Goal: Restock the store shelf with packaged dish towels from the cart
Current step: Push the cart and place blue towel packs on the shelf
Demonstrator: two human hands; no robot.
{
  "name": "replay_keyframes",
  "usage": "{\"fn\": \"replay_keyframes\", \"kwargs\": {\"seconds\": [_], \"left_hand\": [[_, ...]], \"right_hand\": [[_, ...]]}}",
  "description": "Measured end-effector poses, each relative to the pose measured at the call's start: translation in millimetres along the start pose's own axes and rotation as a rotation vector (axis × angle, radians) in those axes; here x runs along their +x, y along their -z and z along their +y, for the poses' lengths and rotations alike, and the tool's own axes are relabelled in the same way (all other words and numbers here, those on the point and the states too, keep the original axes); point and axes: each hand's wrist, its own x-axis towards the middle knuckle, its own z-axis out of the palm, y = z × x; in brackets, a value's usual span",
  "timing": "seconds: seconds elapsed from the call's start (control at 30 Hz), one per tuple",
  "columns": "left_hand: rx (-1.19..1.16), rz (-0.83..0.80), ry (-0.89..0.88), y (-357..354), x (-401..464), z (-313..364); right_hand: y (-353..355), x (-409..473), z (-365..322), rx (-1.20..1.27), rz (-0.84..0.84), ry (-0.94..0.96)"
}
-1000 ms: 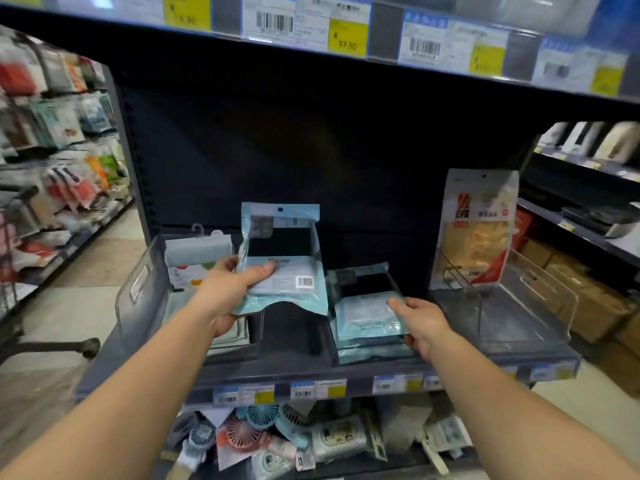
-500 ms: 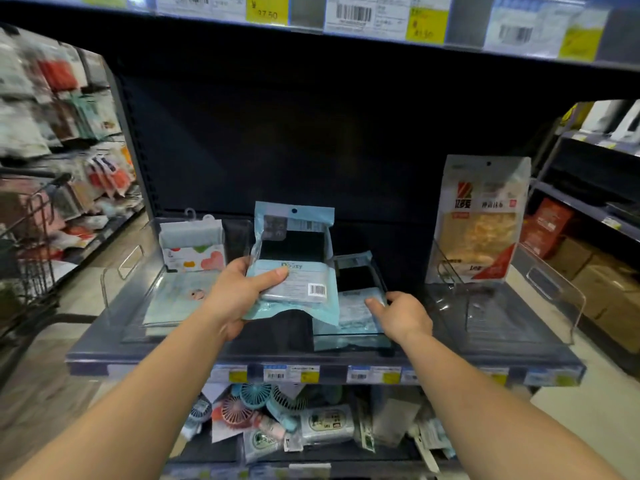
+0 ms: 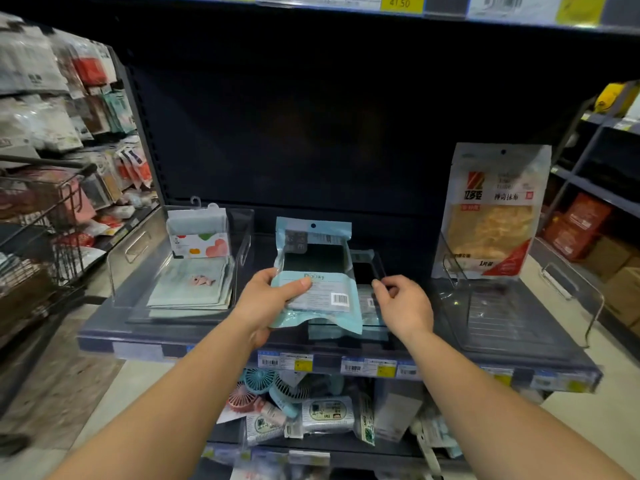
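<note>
My left hand [image 3: 268, 299] grips a light-blue dish towel packet [image 3: 317, 271] by its lower left corner and holds it upright over the middle of the dark shelf [image 3: 104, 337]. Behind and to the right of it, more packets of the same kind [image 3: 367, 271] lie stacked in a clear acrylic tray. My right hand [image 3: 403, 308] hovers over that stack with fingers loosely curled, its fingertips at the tray's edge. Whether it touches anything is unclear.
A clear bin [image 3: 138, 244] on the left holds folded cloths [image 3: 192, 285] and a heart-print pack [image 3: 199, 233]. At the right an orange cloth pack [image 3: 493, 213] stands in another clear bin. A wire cart [image 3: 41, 216] is at far left. Small fans [image 3: 263, 386] fill the lower shelf.
My left hand has brought the packet down and to the right, in front of the stack. My right hand has lifted off the stacked packets and pulled back slightly.
</note>
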Motion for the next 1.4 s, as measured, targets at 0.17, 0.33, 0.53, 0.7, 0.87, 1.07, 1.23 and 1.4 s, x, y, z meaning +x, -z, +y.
{"fn": "replay_keyframes", "kwargs": {"seconds": [0.17,0.33,0.53,0.7,0.87,1.07,1.23,1.4], "left_hand": [[-0.102,-0.016,0.050,-31.7,-0.4,2.6],[-0.049,-0.104,0.072,-53.1,3.7,5.3],[0.254,0.008,-0.045,-56.2,17.5,-2.5],[0.594,0.108,-0.151,-62.3,16.1,-10.7],[0.708,0.154,-0.165,-60.5,15.5,-13.9],[0.428,0.080,-0.091,-55.0,7.9,-20.2],[0.315,0.028,-0.119,-53.5,8.3,-25.2],[0.296,-0.013,-0.119,-49.3,8.6,-23.8]], "right_hand": [[12.3,-6.6,-8.1,0.280,-0.165,0.050],[14.3,-8.8,-2.3,0.390,-0.260,0.082],[6.2,1.5,8.8,0.318,-0.202,0.018],[0.1,7.3,12.9,0.207,-0.184,-0.036],[0.5,7.7,11.0,0.084,-0.174,-0.023],[-2.5,7.7,21.4,0.113,-0.160,-0.067],[-4.1,3.7,20.1,0.154,-0.187,-0.082],[-2.2,0.8,16.3,0.135,-0.167,-0.084]]}}
